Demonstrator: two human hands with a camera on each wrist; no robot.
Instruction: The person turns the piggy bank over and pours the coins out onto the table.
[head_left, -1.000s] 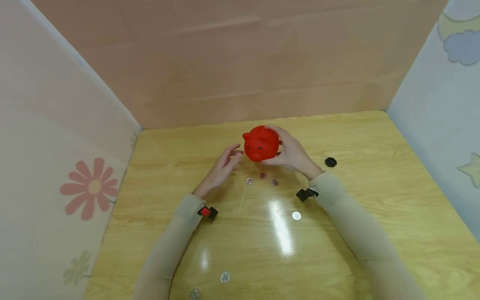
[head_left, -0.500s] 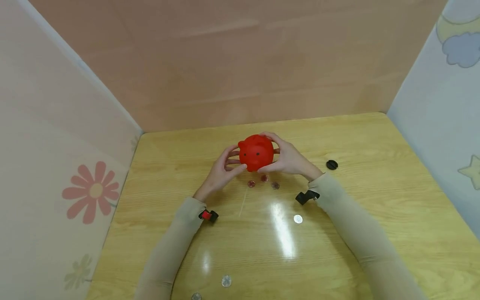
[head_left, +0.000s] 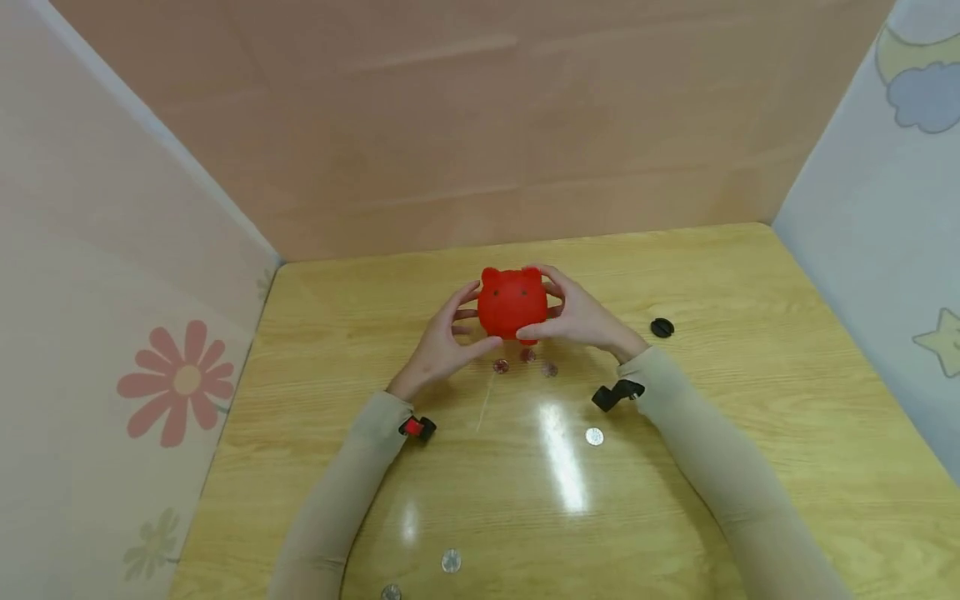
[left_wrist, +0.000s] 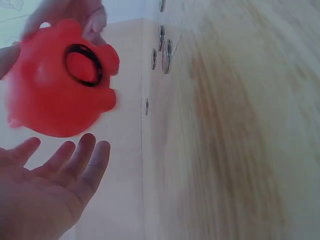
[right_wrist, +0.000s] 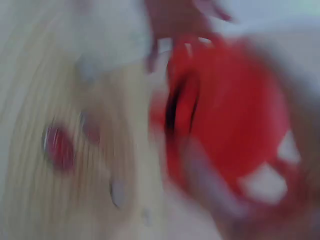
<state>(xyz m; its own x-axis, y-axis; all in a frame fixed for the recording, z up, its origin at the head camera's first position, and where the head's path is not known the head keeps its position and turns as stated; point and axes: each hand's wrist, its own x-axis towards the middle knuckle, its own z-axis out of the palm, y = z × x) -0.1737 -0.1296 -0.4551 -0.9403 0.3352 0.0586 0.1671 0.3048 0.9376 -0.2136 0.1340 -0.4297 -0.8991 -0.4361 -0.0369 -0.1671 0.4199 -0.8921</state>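
A red piggy bank (head_left: 512,304) is held above the table by my right hand (head_left: 581,317), thumb across its front and fingers behind. Its underside shows a round opening with a black rim (left_wrist: 95,55) in the left wrist view. On its other side, my left hand (head_left: 442,346) is spread close by; the left wrist view shows a gap between those fingers (left_wrist: 62,155) and the piggy bank. Below lie three coins: one at left (head_left: 501,366), a reddish-looking one in the middle (head_left: 528,355) and one at right (head_left: 550,369). The right wrist view is blurred.
A black oval plug-like piece (head_left: 662,327) lies right of my right hand. Another coin (head_left: 594,436) is nearer me, and two more, one here (head_left: 451,560), lie toward the front. A tan backdrop (head_left: 480,167) rises behind the wooden table (head_left: 735,350).
The piggy bank has come slightly lower and left, and turned so both ears sit level. My left hand moved in beside it, its thumb shifting off the front.
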